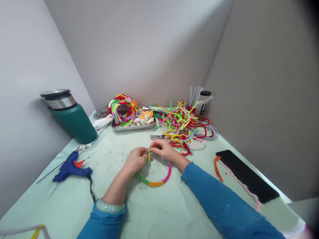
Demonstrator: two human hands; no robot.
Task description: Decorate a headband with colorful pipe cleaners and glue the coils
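Observation:
My left hand (136, 160) is closed on the left side of a hoop (156, 184) wrapped in green, orange and pink pipe cleaner. A thin pale end of the hoop pokes out past its fingertips. From that end hangs a short lime-green pipe cleaner (149, 156). My right hand (163, 150) pinches at the top of this green piece, its fingertips almost meeting the left ones. The hoop's right side runs up beneath my right wrist. Just behind the right hand lie scissors (159, 136), partly covered by pipe cleaners.
A loose heap of coloured pipe cleaners (179, 116) spreads behind my right hand. Finished-looking wrapped hoops (115, 114) lean on a metal tray (134, 127) of small pieces. At left are a blue glue gun (72, 168) and green bottle (74, 122); at right, a black slab (246, 176).

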